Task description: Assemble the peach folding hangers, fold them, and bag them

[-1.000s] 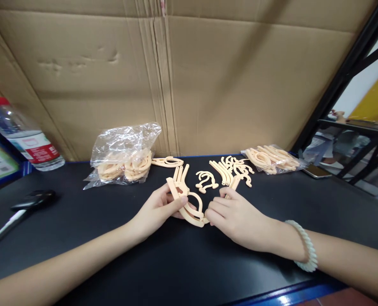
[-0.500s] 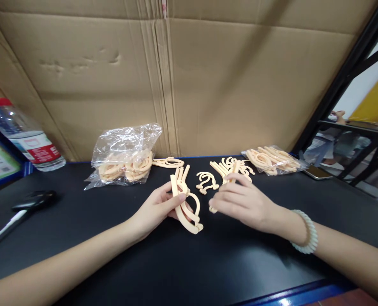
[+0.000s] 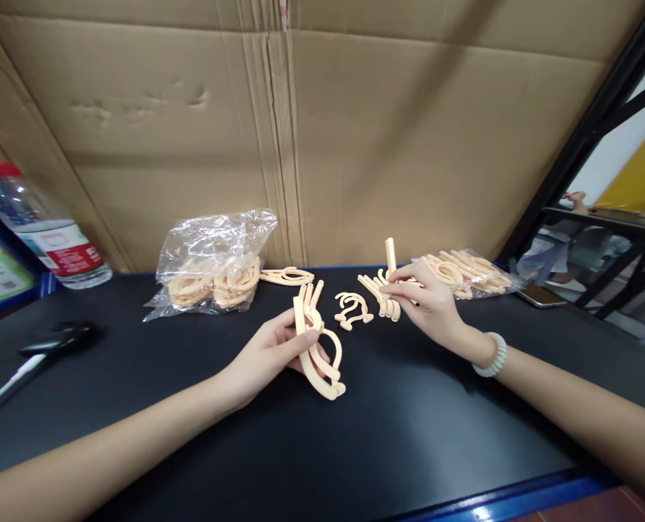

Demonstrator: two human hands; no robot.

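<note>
My left hand (image 3: 278, 344) is closed around a beige plastic folding hanger (image 3: 315, 378), its curved pieces hanging down over the black table. The thumb presses on its middle, and part of it is hidden by the fingers. Farther right, my right hand (image 3: 428, 301) pinches a beige hanger arm (image 3: 390, 254) that points upward. Below and left of that hand lies a row of similar hanger arms (image 3: 374, 286). Between the hands are several small curved hanger hooks (image 3: 353, 310). Just behind my left hand, several straight-ended hanger arms (image 3: 314, 292) show.
A clear bag of beige parts (image 3: 213, 279) sits back left, beside a loose beige hanger (image 3: 288, 276). Another filled bag (image 3: 466, 274) and a phone (image 3: 540, 293) lie back right. At left are a water bottle (image 3: 64, 246) and a black object with a white cable (image 3: 58, 339). Cardboard (image 3: 409, 145) stands behind.
My right hand has moved back and to the right, and the hanger arm in it now points upward. My left hand keeps the folding hanger in nearly the same place.
</note>
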